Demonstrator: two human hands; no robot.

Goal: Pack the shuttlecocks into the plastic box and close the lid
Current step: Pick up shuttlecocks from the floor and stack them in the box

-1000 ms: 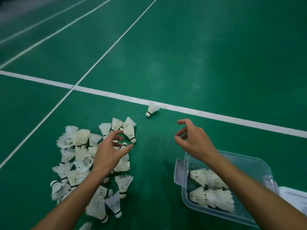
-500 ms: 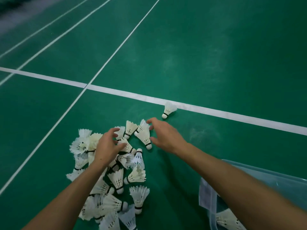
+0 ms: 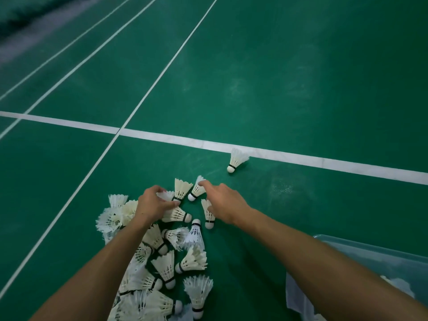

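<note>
Reaching over a heap of white feather shuttlecocks [image 3: 162, 262] on a green badminton court floor [image 3: 278, 77], I have both bare arms stretched forward. I use the heap as my landmark. At its far edge, my left hand [image 3: 154, 203] curls its fingers down around a shuttlecock [image 3: 167, 195], gripping its feathers. Just right of that, my right hand [image 3: 225, 202] lies with fingers extended and spread; its forefinger touches the feathers of one shuttlecock [image 3: 196, 189], and its thumb rests against another shuttlecock [image 3: 208, 215] that points its cork toward me. Whether those fingers have closed on either one I cannot tell; they look loose.

Beyond the heap and to its right, a lone shuttlecock [image 3: 236, 159] lies with its feathers on a broad white court line [image 3: 162, 136]. Thinner white lines [image 3: 139, 105] run away from the heap toward the far side.

Right of the heap, at the frame's lower right corner, stands the clear plastic box [image 3: 347, 243], partly hidden behind my right forearm; something white shows inside it. Its lid is out of sight.

No readable writing or brand appears; one shuttlecock at the heap's left edge shows a small round mark [image 3: 117, 221] too blurred to read.
</note>
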